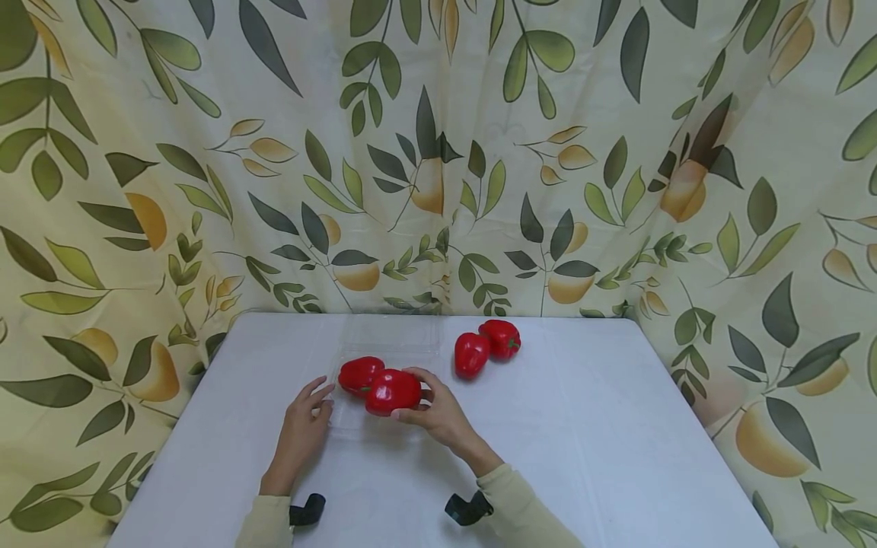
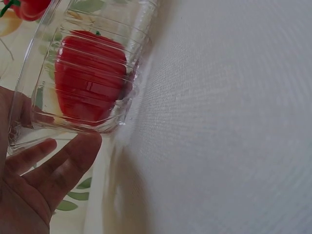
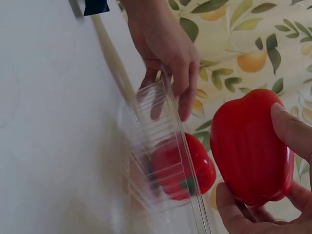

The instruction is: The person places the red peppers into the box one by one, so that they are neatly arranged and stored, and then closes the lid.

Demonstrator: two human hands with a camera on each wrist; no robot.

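Note:
A red bell pepper (image 1: 393, 392) is in my right hand (image 1: 441, 415), gripped between thumb and fingers. In the right wrist view the held pepper (image 3: 251, 146) is raised above the rim of a clear plastic container (image 3: 187, 161). Inside that container lies another red bell pepper (image 2: 90, 78) with a green stem. My left hand (image 1: 304, 426) holds the container's left end, its fingers on both sides of the rim in the right wrist view. Two more red bell peppers, one in front (image 1: 472, 355) and one behind (image 1: 502, 339), lie together on the table right of the container.
A white cloth covers the table (image 1: 582, 426). The container's clear lid (image 1: 390, 331) lies folded back toward the far edge. Behind and at the sides hangs a leaf-patterned curtain (image 1: 438, 251). Each wrist wears a black camera mount, such as the right one (image 1: 469, 508).

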